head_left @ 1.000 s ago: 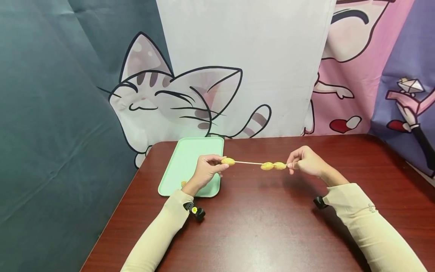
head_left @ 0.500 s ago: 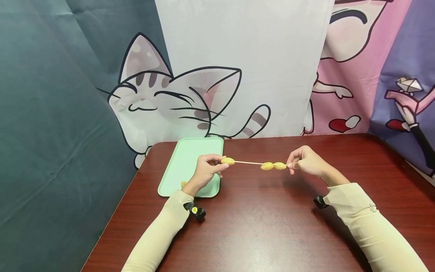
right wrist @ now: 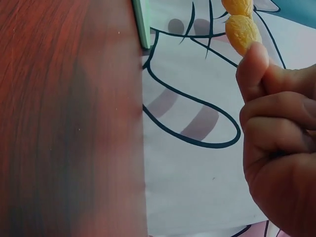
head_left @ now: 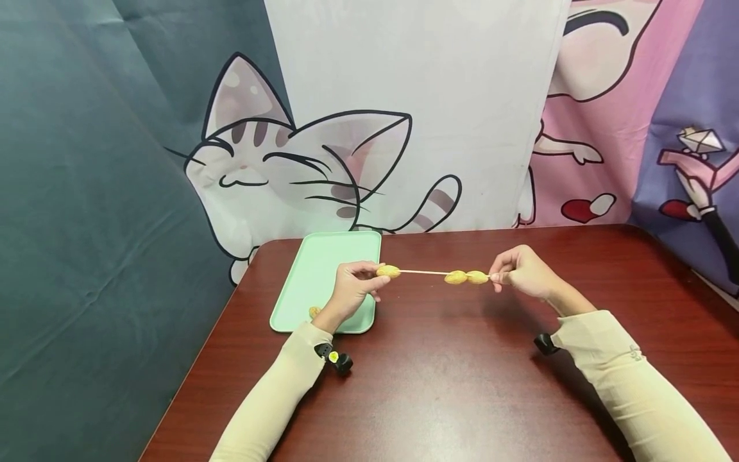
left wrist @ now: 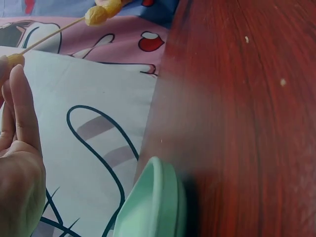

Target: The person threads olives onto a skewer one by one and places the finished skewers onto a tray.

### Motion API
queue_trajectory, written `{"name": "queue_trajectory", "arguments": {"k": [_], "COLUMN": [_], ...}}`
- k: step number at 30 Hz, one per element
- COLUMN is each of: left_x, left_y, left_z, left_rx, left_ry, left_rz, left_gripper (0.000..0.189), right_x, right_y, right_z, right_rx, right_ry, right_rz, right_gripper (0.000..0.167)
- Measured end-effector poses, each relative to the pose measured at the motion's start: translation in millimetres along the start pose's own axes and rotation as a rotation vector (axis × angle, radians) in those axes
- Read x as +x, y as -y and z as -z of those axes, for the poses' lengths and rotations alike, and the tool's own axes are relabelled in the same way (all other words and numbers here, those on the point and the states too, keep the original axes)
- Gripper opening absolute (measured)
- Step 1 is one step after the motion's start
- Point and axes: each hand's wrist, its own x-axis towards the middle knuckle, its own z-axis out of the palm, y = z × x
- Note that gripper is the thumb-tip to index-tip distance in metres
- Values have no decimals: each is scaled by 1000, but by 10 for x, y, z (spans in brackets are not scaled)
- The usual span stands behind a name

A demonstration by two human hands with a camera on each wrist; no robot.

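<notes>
A thin wooden skewer [head_left: 424,273] is held nearly level above the table, stretched between both hands. Two wrinkled yellow oval pieces [head_left: 466,277] sit side by side on its right part. At its left end, my left hand [head_left: 351,287] pinches another yellow oval piece [head_left: 389,271] between thumb and fingers; the same piece [left wrist: 16,60] shows at the fingertips in the left wrist view. My right hand [head_left: 526,274] pinches the skewer's right end, just beyond the paired pieces. In the right wrist view, thumb and forefinger of the right hand [right wrist: 281,123] meet right below them.
A pale green tray [head_left: 320,250] lies at the table's back left, partly under the left hand. One more yellow piece [head_left: 314,312] rests in it near the left wrist. The brown wooden table [head_left: 439,385] backs onto a cloth [head_left: 479,77] printed with cartoon figures.
</notes>
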Motion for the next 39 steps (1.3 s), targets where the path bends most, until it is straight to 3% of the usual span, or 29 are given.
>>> {"name": "queue_trajectory", "arguments": {"k": [12,21,25,30,34,39], "left_x": [-6,-10,7,23,11,-9], "left_y": [21,-1,-20,2,21,26], "left_z": [-41,-119,-160,-193,-210,-252], "left_rx": [-42,-110,-118,-113,-125,-108], "left_ry": [-37,-66,-70,-90,-96,-105], "left_rz": [-5,63,105,114,122,144], "left_gripper": [27,14,18,26,16,22], "right_x": [-21,-23,-56,-100,-96,-95], "right_y": [-31,-34,138,360,404,439], "right_z": [-55,-95,-131,-176,-202,-216], "right_rx": [-128,-211,-223,-207,-215,-218], "right_ry": [-152,-287,-292,-269,-261,-261], "right_rz": [55,128,160,198,204,211], "right_gripper": [12,17,20,20,20,22]}}
